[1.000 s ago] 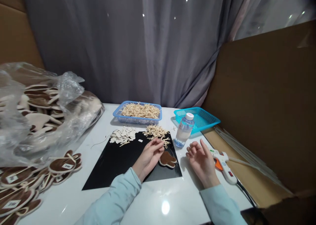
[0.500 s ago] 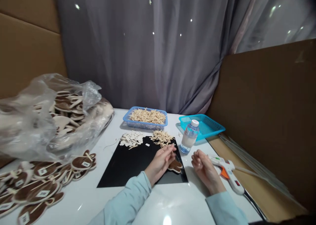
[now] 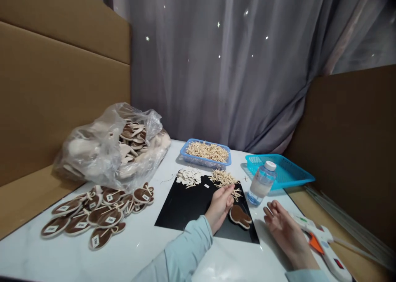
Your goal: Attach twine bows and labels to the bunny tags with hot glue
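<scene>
We curl our left hand [image 3: 220,205] above the black mat [image 3: 185,205], fingers narrowed; we cannot tell whether they pinch anything. Just beside them, the brown cutout [image 3: 239,217] lies on the mat. We hold our right hand [image 3: 284,229] loosely open near the glue gun [image 3: 325,245].

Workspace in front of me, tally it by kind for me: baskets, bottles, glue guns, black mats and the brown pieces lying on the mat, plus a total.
Baskets: 2, one blue basket and one turquoise basket
Bottle: 1
Glue gun: 1
Black mat: 1
Brown piece on the mat: 1
Total: 6
</scene>
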